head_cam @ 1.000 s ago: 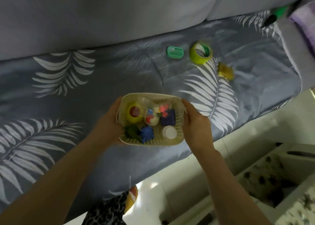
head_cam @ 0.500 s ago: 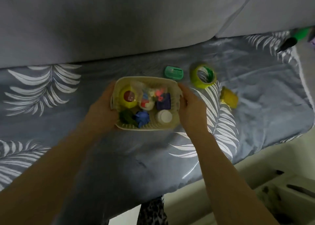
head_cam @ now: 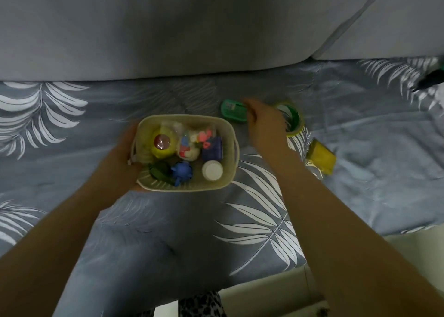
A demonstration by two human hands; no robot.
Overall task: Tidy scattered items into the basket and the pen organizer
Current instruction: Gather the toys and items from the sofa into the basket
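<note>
A cream basket stands on the leaf-print sofa cover, filled with several small items: a yellow tape roll, a blue toy, a white cap, a purple block. My left hand grips its left wall. My right hand is off the basket and reaches over a small green case lying behind the basket's right corner; the fingers are blurred and touch or hover at the case's right end. A green tape roll lies just right of that hand, partly hidden by it. A yellow block lies further right.
Grey sofa back cushions rise directly behind the items. A dark and green object lies at the far right edge. The sofa's front edge and pale floor are at the bottom right.
The basket moved further onto the sofa seat toward the back. My right hand let go of its right wall and reached up to the green case. The left hand stays on the basket.
</note>
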